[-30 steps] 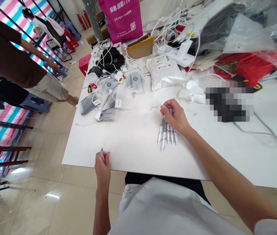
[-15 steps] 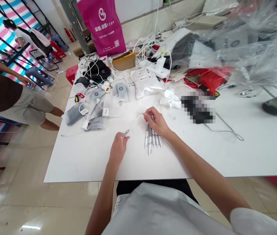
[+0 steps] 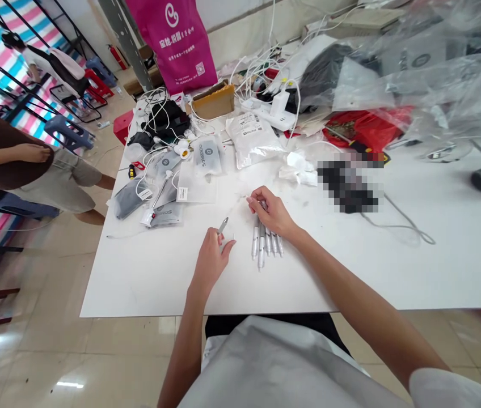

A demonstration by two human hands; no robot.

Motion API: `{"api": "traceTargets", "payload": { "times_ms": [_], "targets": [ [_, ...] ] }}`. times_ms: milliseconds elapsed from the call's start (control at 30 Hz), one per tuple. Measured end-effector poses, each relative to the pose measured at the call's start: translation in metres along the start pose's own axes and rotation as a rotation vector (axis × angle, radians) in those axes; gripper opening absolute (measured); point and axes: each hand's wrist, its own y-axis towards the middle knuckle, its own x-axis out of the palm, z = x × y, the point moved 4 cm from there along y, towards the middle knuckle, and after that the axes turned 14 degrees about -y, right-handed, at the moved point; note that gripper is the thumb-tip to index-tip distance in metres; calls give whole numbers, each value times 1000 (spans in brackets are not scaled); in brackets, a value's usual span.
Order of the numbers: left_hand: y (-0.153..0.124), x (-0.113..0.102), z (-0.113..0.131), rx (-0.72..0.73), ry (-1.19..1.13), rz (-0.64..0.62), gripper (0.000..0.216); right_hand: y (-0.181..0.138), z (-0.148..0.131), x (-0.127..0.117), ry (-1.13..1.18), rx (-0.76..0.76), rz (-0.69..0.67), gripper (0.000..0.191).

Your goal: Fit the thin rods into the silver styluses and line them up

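Row of grey pens [image 3: 266, 245] lies side by side on white tabletop [image 3: 147, 277]. Right hand [image 3: 271, 211] curled over the row's far ends, touching; grip unclear. Left hand [image 3: 212, 255] just left of the row, pinching one silver pen [image 3: 223, 225], tip raised off the surface. Clear pouches [image 3: 200, 170] beyond the row, to its left.

Magenta bag [image 3: 176, 45], tangled cables [image 3: 254, 72], perhaps a charger [image 3: 280, 103].

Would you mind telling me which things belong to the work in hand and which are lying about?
In use: silver piece in left hand; row of silver pens at right hand.
Lying about: pink bag, cardboard box, white pouch, crumpled tissue.
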Motion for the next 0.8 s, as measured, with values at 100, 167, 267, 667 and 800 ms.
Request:
{"api": "traceTargets", "payload": {
  "times_ms": [100,167,267,667,800],
  "targets": [
    [10,5,3,10,21,37,36,0,1,1,10,0,-3,39],
    [16,9,7,-10,17,0,30,1,1,0,16,-5,11,39],
    [21,12,16,-16,5,-65,25,2,2,-1,16,-5,28,39],
    [96,47,14,-76,-912,-65,54,9,13,-7,67,49,124,43],
    [109,46,6,-76,-986,25,56,12,21,-8,179,84,169,43]
  ]
}}
